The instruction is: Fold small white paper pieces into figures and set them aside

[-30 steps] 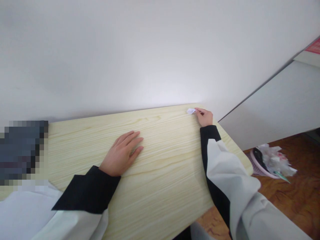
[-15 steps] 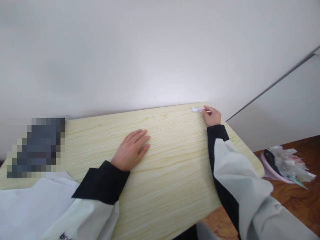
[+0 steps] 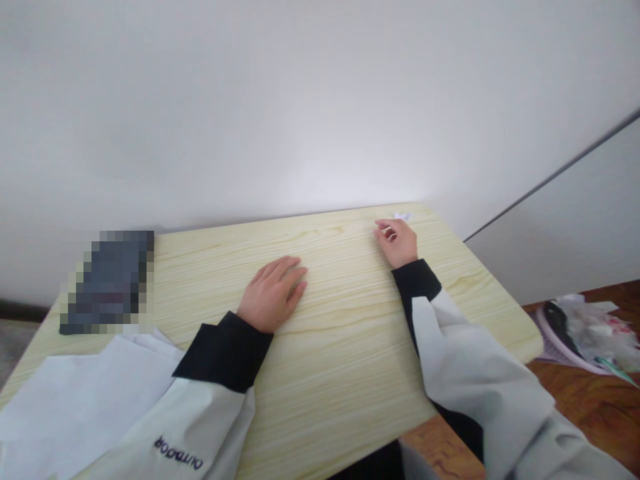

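Find the scrap (image 3: 401, 215), small, white and crumpled, at the table's (image 3: 350, 360) far right corner, hard by the far edge. Note the right hand (image 3: 397, 241) resting just nearer than it, fingers curled in, thumb and forefinger close together; cannot tell whether touching the scrap or pinching anything. For handling so light a bit well, probably best to come at it with thumb and forefinger tips only. Take it by a raised fold rather than pressing it flat, and avoid nudging it off the table's far edge toward the wall. Leave the left hand (image 3: 275, 290) as it lies: palm down at the table's middle, fingers stretched flat and nearly together, holding nothing, likely a good brace. Farther out, mark a pixelated dark slab (image 3: 107, 283) at the table's far left corner. Mark too a pink basket (image 3: 550, 343) of rubbish on the floor off the table's right end. For writing, read only "OUTDOOR" on the left sleeve (image 3: 200, 427), in dark letters, upside down from here, at the table's near edge; no other label legible.
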Demonstrator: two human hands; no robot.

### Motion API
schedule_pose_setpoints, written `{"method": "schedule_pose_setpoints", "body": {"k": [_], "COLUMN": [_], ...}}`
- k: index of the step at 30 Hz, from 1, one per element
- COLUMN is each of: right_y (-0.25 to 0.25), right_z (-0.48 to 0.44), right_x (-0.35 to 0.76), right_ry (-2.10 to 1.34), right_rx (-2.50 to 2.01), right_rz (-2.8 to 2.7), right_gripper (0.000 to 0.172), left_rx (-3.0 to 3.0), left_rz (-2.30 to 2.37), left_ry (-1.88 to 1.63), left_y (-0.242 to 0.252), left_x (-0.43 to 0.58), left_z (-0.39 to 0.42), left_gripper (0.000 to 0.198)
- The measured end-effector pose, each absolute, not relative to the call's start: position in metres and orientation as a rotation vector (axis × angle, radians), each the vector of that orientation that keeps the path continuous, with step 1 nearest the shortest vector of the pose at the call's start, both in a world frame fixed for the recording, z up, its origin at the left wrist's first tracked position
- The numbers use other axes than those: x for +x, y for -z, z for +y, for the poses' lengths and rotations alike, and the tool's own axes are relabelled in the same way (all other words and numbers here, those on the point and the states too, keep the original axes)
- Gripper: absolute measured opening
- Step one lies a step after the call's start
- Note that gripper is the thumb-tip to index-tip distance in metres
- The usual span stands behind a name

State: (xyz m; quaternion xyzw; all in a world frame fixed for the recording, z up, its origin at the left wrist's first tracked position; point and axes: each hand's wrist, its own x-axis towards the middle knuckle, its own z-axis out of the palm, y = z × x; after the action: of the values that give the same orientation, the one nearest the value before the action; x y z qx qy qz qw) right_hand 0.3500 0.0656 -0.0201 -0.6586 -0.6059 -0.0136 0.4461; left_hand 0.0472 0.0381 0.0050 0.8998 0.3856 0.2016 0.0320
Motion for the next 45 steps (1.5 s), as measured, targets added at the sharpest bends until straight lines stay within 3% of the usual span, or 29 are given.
{"method": "schedule_pose_setpoints", "body": {"k": [9,15,27,38,45], "right_y": [0.006,0.001,0.001,0.001,0.001], "right_z": [0.030,0.035,0.027,0.022,0.022], "right_x": [0.222,0.198,0.156,0.154,0.153], "right_ry": [-0.313,-0.240,-0.250,-0.250,-0.236], "right_rx": [-1.335,-1.420,-1.319,-1.298,-1.283], "right_rz": [-1.944,-2.041,-2.189,-2.199,-2.197], "right_gripper": [0.017,0.017,0.019,0.019,0.018], "left_rx": [2.742,2.720,2.592,2.296,2.397], "left_rz": [1.393,1.361,1.344,1.388,1.404], "left_ry": [-0.474,-0.374,-0.145,0.168,0.015], "left_y": [-0.017,-0.018,-0.053,-0.065,-0.054], "left_x": [0.017,-0.003,-0.084,-0.125,-0.123], "left_z": [0.032,0.033,0.033,0.008,0.006], "left_gripper": [0.030,0.035,0.026,0.048,0.026]}}
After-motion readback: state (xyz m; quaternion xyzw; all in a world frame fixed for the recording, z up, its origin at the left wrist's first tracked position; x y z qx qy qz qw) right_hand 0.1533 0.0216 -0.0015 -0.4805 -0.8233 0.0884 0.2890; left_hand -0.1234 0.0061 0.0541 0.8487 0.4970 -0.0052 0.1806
